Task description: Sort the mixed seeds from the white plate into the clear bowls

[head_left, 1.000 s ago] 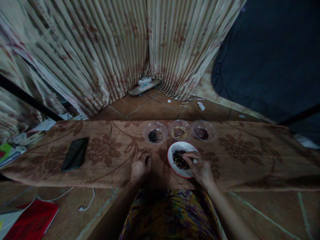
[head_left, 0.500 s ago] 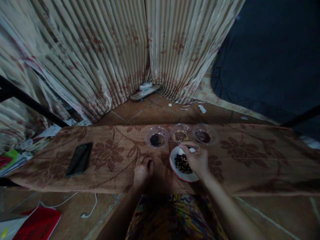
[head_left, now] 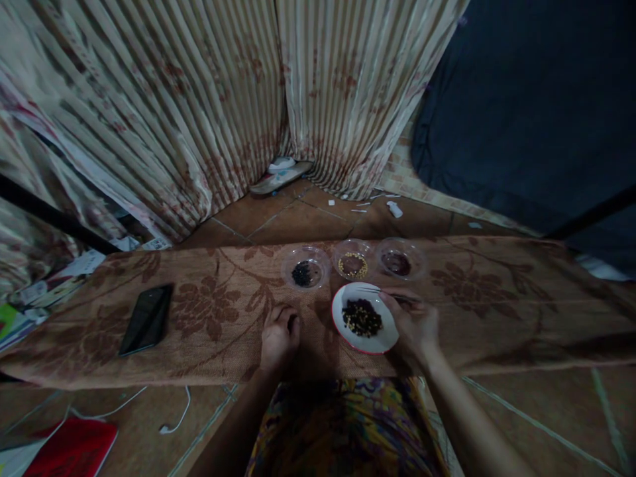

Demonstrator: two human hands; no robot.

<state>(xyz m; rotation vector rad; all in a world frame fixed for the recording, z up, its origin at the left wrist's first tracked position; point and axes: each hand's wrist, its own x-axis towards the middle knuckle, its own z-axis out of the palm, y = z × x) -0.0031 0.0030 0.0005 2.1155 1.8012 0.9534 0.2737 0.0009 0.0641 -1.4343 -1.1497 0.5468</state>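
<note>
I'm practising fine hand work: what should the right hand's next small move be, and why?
Perhaps lower the tweezers toward the mixed dark and yellow pieces: the right hand holds the tweezers over the far side of the bowl, tips apparently parted.

A long, narrow table (head_left: pixel 497 341) stretches from side to side under a brown woven cloth with darker leafy flowers. Directly on the cloth, a black rectangular phone (head_left: pixel 146 320) lies flat and slanted toward the left end. Three round, clear plastic bowls stand in a row near the far edge, close beside one another: left (head_left: pixel 320 260), middle (head_left: pixel 352 246) and right (head_left: pixel 414 255). Nearer, a round white bowl with a red rim (head_left: pixel 389 329) sits upright. To its left, the loosely curled left hand (head_left: pixel 279 334) rests on the fabric.
</note>
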